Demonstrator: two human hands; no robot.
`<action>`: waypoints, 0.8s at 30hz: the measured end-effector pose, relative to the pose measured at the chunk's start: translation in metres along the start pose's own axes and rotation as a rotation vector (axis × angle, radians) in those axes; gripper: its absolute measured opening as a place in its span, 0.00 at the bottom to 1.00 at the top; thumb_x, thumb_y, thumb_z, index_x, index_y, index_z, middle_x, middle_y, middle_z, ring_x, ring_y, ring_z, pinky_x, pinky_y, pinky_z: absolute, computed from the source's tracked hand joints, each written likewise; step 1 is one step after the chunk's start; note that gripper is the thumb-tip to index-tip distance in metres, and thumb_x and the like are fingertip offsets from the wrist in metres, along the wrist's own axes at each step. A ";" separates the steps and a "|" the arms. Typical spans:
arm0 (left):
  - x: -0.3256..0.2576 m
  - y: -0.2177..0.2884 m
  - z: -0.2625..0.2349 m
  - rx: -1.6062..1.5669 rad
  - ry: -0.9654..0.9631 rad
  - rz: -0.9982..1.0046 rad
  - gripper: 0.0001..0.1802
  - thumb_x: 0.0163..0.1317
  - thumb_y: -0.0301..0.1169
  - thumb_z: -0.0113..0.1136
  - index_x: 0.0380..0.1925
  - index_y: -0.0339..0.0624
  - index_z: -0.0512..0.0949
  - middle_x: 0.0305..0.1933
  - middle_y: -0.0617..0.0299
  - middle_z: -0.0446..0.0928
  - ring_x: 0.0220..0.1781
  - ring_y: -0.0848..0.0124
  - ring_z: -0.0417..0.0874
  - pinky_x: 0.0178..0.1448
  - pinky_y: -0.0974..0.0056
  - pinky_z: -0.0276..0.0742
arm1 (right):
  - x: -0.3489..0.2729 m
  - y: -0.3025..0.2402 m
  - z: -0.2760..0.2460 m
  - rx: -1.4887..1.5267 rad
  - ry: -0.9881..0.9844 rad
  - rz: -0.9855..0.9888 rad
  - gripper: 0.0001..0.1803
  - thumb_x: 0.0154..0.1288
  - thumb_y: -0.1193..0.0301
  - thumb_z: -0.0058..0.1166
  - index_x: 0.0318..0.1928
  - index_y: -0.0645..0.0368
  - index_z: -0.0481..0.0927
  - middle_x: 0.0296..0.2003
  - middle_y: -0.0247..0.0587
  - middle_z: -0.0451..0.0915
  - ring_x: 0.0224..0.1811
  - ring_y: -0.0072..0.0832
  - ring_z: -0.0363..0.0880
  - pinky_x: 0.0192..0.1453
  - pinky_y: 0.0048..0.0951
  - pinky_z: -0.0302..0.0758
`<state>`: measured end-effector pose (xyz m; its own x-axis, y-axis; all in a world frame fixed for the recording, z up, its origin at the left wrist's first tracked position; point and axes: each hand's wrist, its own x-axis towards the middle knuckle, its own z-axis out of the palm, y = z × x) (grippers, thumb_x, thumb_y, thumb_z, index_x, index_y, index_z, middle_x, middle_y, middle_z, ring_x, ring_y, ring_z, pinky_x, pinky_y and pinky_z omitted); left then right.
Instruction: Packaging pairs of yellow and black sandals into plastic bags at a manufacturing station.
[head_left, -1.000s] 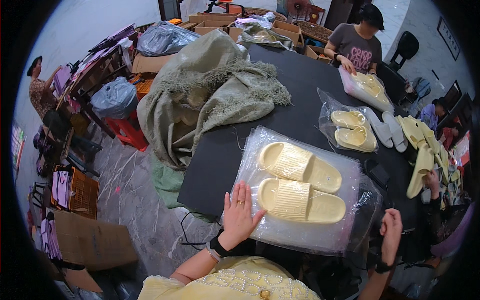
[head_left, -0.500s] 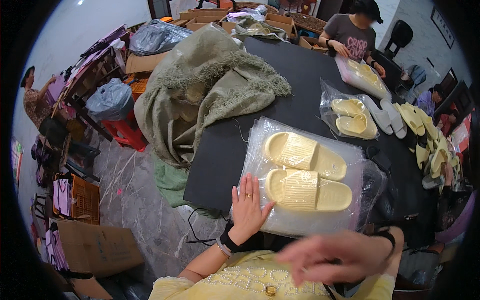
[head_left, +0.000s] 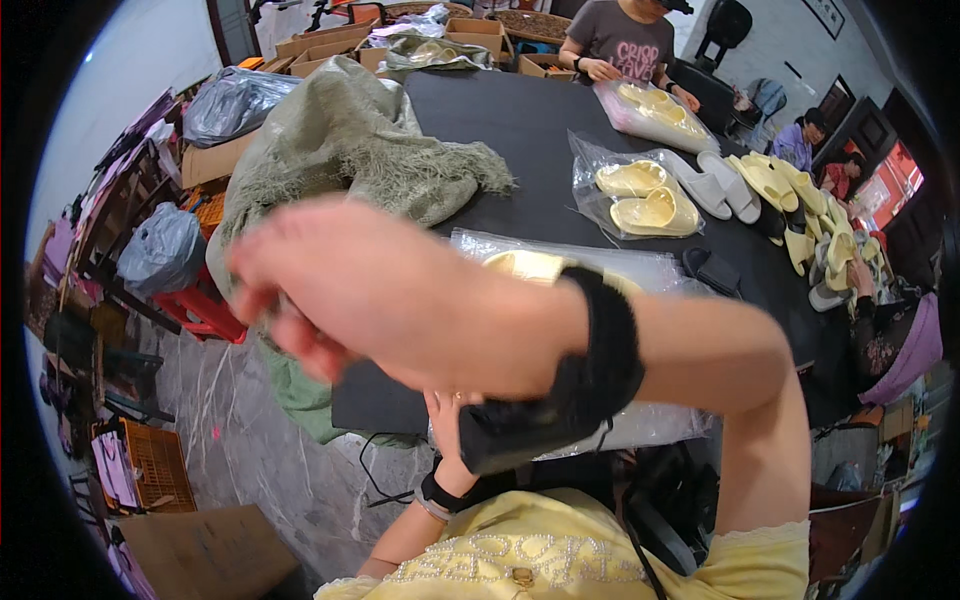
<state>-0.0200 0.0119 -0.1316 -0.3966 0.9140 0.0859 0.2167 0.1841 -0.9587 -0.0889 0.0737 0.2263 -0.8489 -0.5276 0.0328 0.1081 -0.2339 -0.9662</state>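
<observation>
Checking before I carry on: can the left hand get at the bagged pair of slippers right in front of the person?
Probably yes. The left hand seems to lie at the near edge of the bagged slippers, but the raised right hand crosses the view and hides the contact.

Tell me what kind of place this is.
Probably a small footwear packing workshop. Pale yellow slippers sealed in clear plastic bags lie on a big black table, loose slippers are piled at its far right, and cardboard boxes stand behind it.

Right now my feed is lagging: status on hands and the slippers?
Right hand raised close to camera, empty. Left hand mostly hidden, at the bagged slippers. Right arm blocks most of the bag.
</observation>
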 end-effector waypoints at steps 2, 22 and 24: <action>0.017 -0.077 -0.039 -1.459 0.042 -0.712 0.26 0.57 0.47 0.52 0.50 0.41 0.74 0.54 0.48 0.72 0.62 0.53 0.65 0.66 0.42 0.50 | 0.013 -0.028 -0.026 -0.433 -0.062 -0.331 0.06 0.55 0.74 0.49 0.27 0.63 0.77 0.21 0.41 0.77 0.22 0.27 0.76 0.27 0.26 0.74; -0.039 -0.194 0.034 -2.203 -0.040 -0.774 0.40 0.61 0.39 0.56 0.64 0.28 0.49 0.69 0.39 0.48 0.73 0.54 0.48 0.72 0.58 0.45 | 0.037 0.130 -0.207 -0.280 0.640 -0.063 0.14 0.67 0.63 0.46 0.41 0.60 0.78 0.25 0.29 0.74 0.17 0.10 0.64 0.19 0.14 0.61; -0.053 -0.222 0.084 -2.062 -0.071 -1.025 0.43 0.59 0.42 0.58 0.65 0.27 0.48 0.69 0.39 0.49 0.72 0.54 0.50 0.72 0.58 0.46 | 0.041 0.134 -0.210 -0.266 0.614 -0.049 0.14 0.67 0.63 0.47 0.41 0.60 0.78 0.25 0.29 0.74 0.17 0.10 0.64 0.19 0.15 0.62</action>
<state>-0.1214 -0.1078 0.0538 -0.9399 0.3097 0.1440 0.2790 0.4532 0.8466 -0.2177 0.1920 0.0451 -0.9983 0.0578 0.0029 -0.0027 0.0046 -1.0000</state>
